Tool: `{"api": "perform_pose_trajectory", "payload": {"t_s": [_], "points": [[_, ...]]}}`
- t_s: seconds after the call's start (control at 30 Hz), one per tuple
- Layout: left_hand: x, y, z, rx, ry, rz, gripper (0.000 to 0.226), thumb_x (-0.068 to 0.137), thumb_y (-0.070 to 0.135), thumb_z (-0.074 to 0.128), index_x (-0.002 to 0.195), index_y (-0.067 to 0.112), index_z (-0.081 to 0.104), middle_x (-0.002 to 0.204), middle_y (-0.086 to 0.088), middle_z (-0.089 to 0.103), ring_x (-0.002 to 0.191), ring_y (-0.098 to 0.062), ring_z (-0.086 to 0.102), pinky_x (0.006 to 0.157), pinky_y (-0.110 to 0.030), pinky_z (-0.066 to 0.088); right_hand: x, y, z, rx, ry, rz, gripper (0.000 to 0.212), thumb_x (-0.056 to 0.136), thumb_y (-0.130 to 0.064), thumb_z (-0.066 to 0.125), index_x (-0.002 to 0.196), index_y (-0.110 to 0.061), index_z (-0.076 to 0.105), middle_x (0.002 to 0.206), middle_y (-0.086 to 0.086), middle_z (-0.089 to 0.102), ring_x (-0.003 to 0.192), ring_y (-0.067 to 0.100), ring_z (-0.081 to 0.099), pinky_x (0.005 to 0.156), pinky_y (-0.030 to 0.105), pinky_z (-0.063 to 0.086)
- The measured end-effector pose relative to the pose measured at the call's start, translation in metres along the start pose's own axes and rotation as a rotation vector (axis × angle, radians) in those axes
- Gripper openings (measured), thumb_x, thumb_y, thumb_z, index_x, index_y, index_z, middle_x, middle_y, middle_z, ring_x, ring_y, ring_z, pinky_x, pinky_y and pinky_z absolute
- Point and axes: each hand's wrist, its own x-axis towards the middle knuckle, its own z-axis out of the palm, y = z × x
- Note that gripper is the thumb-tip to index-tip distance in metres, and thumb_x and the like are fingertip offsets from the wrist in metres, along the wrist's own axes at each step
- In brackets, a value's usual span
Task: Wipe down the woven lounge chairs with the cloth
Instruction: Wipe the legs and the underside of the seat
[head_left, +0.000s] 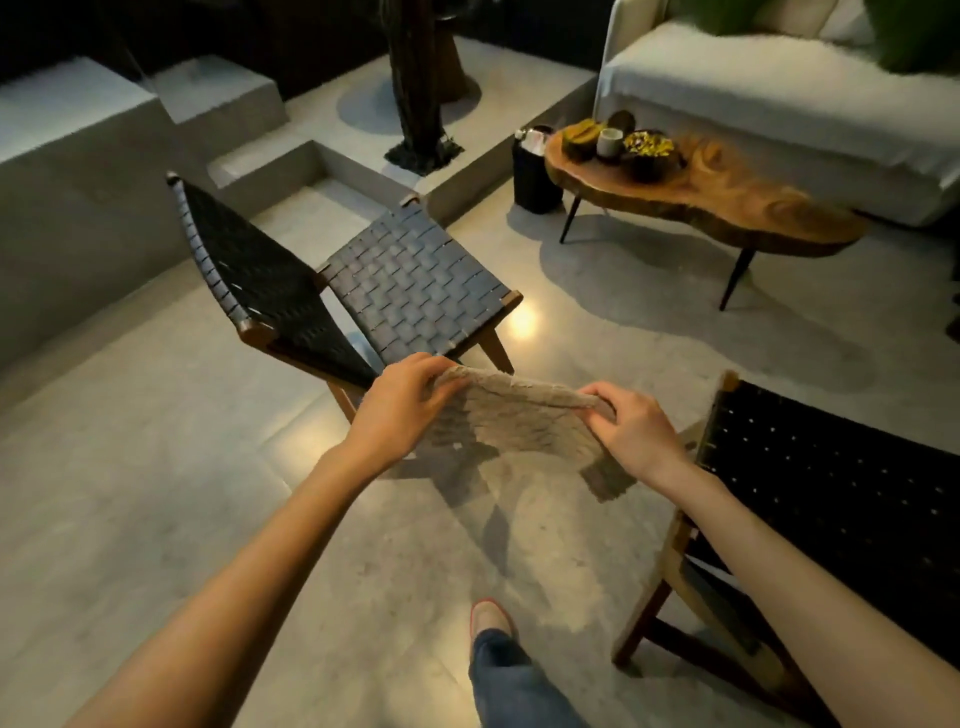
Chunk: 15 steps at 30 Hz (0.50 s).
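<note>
You hold the cloth (511, 421) stretched in the air between both hands, above the floor (156, 493). Your left hand (402, 410) pinches its left top edge and your right hand (631, 423) pinches the right. Just past the cloth stands one woven chair (410, 280); a second woven chair (831, 493) sits beside your right forearm. Further off, a wooden table (727, 208) carries bowls (647, 150) before a pale sofa (779, 88).

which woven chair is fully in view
The chair ahead of the left hand: its whole woven seat and back show. The other chair, beside the right hand, is cut off by the frame.
</note>
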Motion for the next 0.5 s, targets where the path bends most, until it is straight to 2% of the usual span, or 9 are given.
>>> {"api": "perform_pose_trajectory", "payload": {"t_s": [0.03, 0.1, 0.23, 0.4, 0.5], "points": [[0.010, -0.001, -0.001, 0.002, -0.017, 0.001, 0.021, 0.093, 0.027, 0.056, 0.109, 0.019, 0.065, 0.104, 0.003, 0.061, 0.095, -0.012, 0.057, 0.084, -0.033, 0.053, 0.008, 0.001, -0.001, -0.012, 0.005, 0.000, 0.011, 0.097, -0.026, 0.051, 0.099, -0.034, 0.059, 0.092, -0.008, 0.063, 0.080, 0.008, 0.056, 0.058, 0.020, 0.041], [0.041, -0.004, -0.001, 0.001, -0.074, 0.020, 0.020, 0.093, 0.027, 0.056, 0.109, 0.019, 0.065, 0.102, 0.005, 0.061, 0.094, -0.013, 0.059, 0.081, -0.031, 0.053, 0.028, 0.003, -0.006, -0.001, 0.029, 0.050, 0.014, 0.097, -0.023, 0.051, 0.102, -0.030, 0.061, 0.095, -0.007, 0.063, 0.084, 0.011, 0.058, 0.060, 0.021, 0.041], [0.101, -0.004, 0.005, -0.051, -0.180, 0.082, 0.013, 0.094, 0.027, 0.054, 0.104, 0.029, 0.062, 0.088, 0.019, 0.056, 0.083, 0.000, 0.057, 0.071, -0.014, 0.045, 0.057, 0.011, -0.016, 0.028, 0.089, 0.205, 0.017, 0.096, -0.023, 0.052, 0.109, -0.026, 0.063, 0.100, -0.005, 0.066, 0.092, 0.017, 0.060, 0.075, 0.034, 0.051], [0.173, -0.005, 0.031, -0.088, -0.366, 0.174, 0.017, 0.097, 0.027, 0.049, 0.104, 0.022, 0.064, 0.086, 0.012, 0.062, 0.079, 0.000, 0.060, 0.071, -0.019, 0.051, 0.069, 0.036, -0.022, 0.091, 0.170, 0.388, 0.016, 0.097, -0.022, 0.051, 0.108, -0.019, 0.063, 0.098, -0.002, 0.066, 0.091, 0.019, 0.062, 0.079, 0.042, 0.053], [0.215, -0.005, 0.048, -0.082, -0.449, 0.244, 0.019, 0.098, 0.022, 0.049, 0.109, 0.018, 0.064, 0.093, 0.006, 0.066, 0.079, -0.006, 0.062, 0.074, -0.021, 0.052, 0.075, 0.050, -0.019, 0.145, 0.271, 0.506, 0.013, 0.097, -0.022, 0.052, 0.102, -0.015, 0.062, 0.089, 0.000, 0.064, 0.086, 0.018, 0.062, 0.071, 0.033, 0.051]]}}
